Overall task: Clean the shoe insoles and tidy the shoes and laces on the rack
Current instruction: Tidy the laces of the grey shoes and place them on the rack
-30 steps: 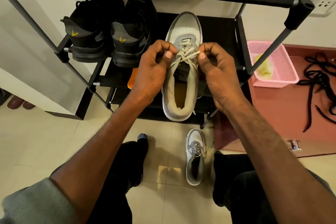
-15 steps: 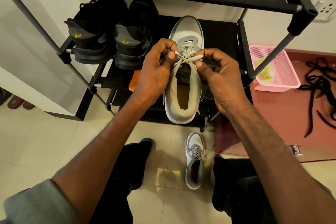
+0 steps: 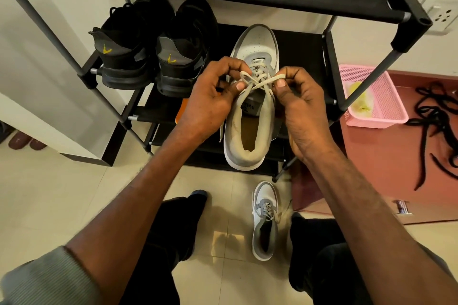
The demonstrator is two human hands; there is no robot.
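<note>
While the grey shoe sits on the black rack, both hands work at its pale lace. The left hand has its grip closed, pinching one lace loop with thumb and fingers. The right hand has its grip closed too, pinching the other lace end. The shoe's tongue label is too blurry to read. Left of the grey shoe stand two black shoes with yellow marks. Right of it, a pink basket holds something yellow, with black laces past that. Below it, another grey shoe lies on the floor
</note>
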